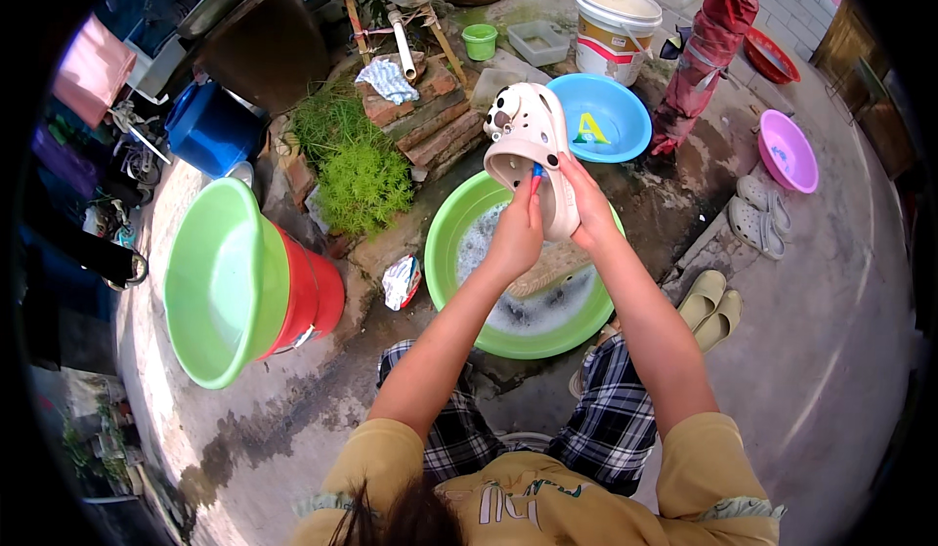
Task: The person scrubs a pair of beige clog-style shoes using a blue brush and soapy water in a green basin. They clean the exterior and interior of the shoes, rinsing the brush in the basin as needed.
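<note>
Above a green basin (445, 297) of sudsy water, my right hand (586, 202) grips a pale pink clog (555, 121) along its side. Dark and white charms dot the clog's toe, and its opening faces me. Closed fingers of my left hand (518, 229) hold a slim blue-and-red tool (536, 177) at that opening. Its working end is hidden inside the shoe, so I cannot make out its exact kind. Beneath my hands a second pale shoe (552, 269) lies in the foam, partly covered by my forearms.
A green basin (210, 282) tilts against a red bucket (305, 292) at left. Beyond the washing basin stand a blue basin (611, 106) and white bucket (614, 33). Grey clogs (757, 224), olive slip-ons (711, 312) and a purple basin (787, 150) sit at right. A crumpled packet (401, 282) lies left.
</note>
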Motion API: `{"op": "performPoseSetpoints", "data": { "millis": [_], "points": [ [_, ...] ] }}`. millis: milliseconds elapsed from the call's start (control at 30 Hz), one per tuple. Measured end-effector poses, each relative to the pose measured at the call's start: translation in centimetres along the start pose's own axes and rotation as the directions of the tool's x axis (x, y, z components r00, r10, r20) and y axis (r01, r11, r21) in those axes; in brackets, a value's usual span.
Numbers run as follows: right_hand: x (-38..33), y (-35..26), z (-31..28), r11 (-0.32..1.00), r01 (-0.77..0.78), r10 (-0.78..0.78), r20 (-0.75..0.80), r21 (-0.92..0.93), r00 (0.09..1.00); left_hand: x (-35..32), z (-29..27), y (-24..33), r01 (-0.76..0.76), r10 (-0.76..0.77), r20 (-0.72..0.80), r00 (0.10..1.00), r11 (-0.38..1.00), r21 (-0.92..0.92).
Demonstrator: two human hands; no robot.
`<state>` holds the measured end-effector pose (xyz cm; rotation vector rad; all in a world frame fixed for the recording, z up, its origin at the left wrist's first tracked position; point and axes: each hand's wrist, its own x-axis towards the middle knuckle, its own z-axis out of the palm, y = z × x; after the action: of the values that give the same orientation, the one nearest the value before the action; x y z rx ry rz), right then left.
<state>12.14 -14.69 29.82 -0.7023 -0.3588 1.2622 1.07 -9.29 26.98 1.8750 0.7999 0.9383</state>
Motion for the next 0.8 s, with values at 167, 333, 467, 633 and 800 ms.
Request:
{"op": "performPoseSetpoints", "data": {
  "millis": [167, 333, 467, 633, 800],
  "points": [
    [-0.1, 2.3, 2.6, 0.992, -0.074, 0.068, -0.063, -0.104, 0.996, 4.3, -1.9, -1.3, 0.233, -0.3, -0.007, 0.954, 0.754, -0.614],
    [0.3, -0.8, -0.8, 1.0, -0.014, 0.014, -0.023, -0.011, 1.0, -0.9, -0.2, 4.1, 0.041, -0.056, 0.084, 0.995, 0.985, 0.167],
    [-0.9, 0.1, 0.0, 0.995, -0.1, 0.099, -0.028, -0.012, 0.995, 2.3, -0.8, 3.8, 0.087, -0.119, 0.067, 0.991, 0.928, 0.363],
    [0.1, 1.9, 1.8, 0.991, -0.056, 0.04, -0.128, -0.124, 0.991, 5.2, -0.9, -1.7, 0.278, -0.274, 0.05, 0.96, 0.957, -0.088],
    [0.5, -0.3, -0.7, 0.99, 0.081, -0.098, -0.154, -0.113, 0.983, 0.5, -1.6, 1.0, 0.009, -0.129, 0.237, 0.963, 0.894, 0.448]
  ]
}}
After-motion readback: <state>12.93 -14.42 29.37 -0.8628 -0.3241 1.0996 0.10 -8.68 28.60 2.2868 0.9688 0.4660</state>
